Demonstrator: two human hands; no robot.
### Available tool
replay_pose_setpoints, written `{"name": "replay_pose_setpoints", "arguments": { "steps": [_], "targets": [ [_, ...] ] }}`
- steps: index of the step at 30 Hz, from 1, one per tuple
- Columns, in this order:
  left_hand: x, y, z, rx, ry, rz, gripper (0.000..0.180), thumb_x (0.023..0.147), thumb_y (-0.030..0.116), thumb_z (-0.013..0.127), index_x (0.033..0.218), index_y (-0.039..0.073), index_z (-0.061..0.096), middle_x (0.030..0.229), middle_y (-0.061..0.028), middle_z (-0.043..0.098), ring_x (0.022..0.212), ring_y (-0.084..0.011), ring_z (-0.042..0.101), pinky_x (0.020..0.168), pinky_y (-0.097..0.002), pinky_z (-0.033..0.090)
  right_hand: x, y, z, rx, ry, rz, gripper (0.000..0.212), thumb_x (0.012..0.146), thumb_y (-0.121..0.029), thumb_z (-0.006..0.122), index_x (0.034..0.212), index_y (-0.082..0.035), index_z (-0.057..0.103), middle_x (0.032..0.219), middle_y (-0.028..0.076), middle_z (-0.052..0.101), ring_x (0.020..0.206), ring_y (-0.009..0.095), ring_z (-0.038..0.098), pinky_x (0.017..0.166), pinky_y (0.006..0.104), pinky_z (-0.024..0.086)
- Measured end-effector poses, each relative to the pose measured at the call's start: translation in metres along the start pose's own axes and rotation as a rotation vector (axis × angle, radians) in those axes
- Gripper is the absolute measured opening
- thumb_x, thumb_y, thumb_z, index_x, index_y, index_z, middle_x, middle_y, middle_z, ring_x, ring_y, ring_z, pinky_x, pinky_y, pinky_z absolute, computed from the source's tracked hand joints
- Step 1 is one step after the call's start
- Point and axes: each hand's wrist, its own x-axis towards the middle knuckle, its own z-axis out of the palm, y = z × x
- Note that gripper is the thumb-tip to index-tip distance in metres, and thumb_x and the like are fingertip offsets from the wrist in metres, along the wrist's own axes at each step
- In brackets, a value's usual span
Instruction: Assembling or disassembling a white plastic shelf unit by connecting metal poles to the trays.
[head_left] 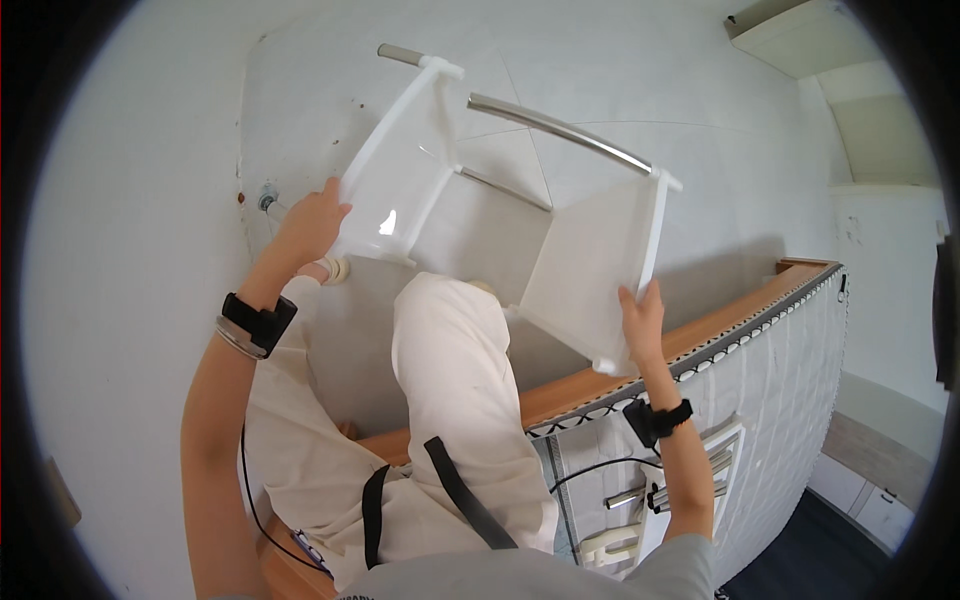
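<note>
Above the floor, ahead of my knees, is a partly built rack made of two white plastic shelf panels and metal tubes. My left hand (312,222) is closed on the outer edge of the left panel (395,185). On the other side, my right hand (643,318) grips the edge of the right panel (590,255). A shiny tube (562,132) runs from the right panel's top corner toward the left one, and its far end looks free. A thinner tube (505,190) spans lower down between the panels. From the left panel's top corner a short tube (400,53) sticks out.
On my right is a bed with a wooden frame (740,308) and a pale quilted cover (770,380). White plastic parts (612,548) and short metal tubes (625,497) lie on it. A pipe valve (268,197) juts from the left wall near my left hand.
</note>
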Motion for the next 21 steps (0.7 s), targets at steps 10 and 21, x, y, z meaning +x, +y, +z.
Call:
{"name": "replay_pose_setpoints", "arguments": {
  "steps": [10,21],
  "targets": [
    [-0.027,0.047,-0.006,0.055,-0.138,0.076,0.036,0.080,0.021,0.056,0.103,-0.001,0.038,0.098,-0.0205,0.053,0.091,-0.0393,0.051,0.075,-0.0454,0.042,-0.046,-0.011,0.020,0.019,0.007,0.216,0.024,0.082,-0.011,0.053,0.089,0.004,0.036,0.079,0.032,0.054,0.078,0.049,0.053,0.066,0.0465,0.042],
    [0.045,0.210,0.017,0.152,0.149,0.711,0.052,0.075,0.010,0.059,0.119,-0.004,0.036,0.120,-0.0193,0.040,0.118,-0.0345,0.034,0.099,-0.0427,0.028,-0.076,-0.008,0.032,0.023,0.020,0.166,0.023,0.083,-0.010,0.052,0.090,0.004,0.035,0.079,0.030,0.051,0.077,0.047,0.051,0.066,0.0473,0.040]
  ]
}}
